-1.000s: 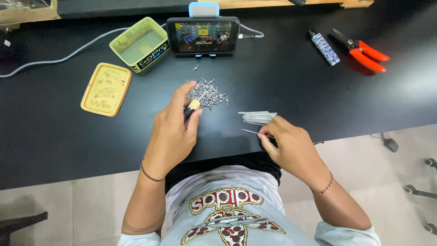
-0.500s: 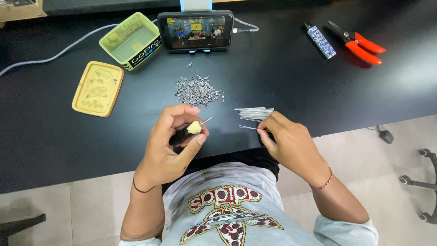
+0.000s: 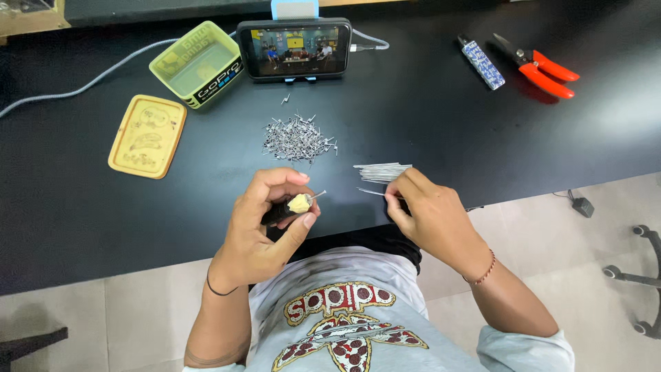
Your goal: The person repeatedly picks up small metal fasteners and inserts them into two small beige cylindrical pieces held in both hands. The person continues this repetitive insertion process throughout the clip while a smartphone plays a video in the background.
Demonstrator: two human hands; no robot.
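Observation:
My left hand grips a small dark tool with a cream-coloured tip, from which a short metal pin sticks out to the right. My right hand pinches a thin metal wire that points left, just below a bundle of straight wires lying on the black table. A loose heap of small bent metal pieces lies beyond my left hand. Both hands hover over the table's near edge.
A phone stands at the back in a blue holder, a cable running off each side. A green tin and its yellow lid sit at the left. A patterned lighter and red-handled cutters lie at the right.
My left hand drew back from the heap of bent pieces toward my body, bringing the tool with a pin at its tip. My right hand stayed beside the wire bundle.

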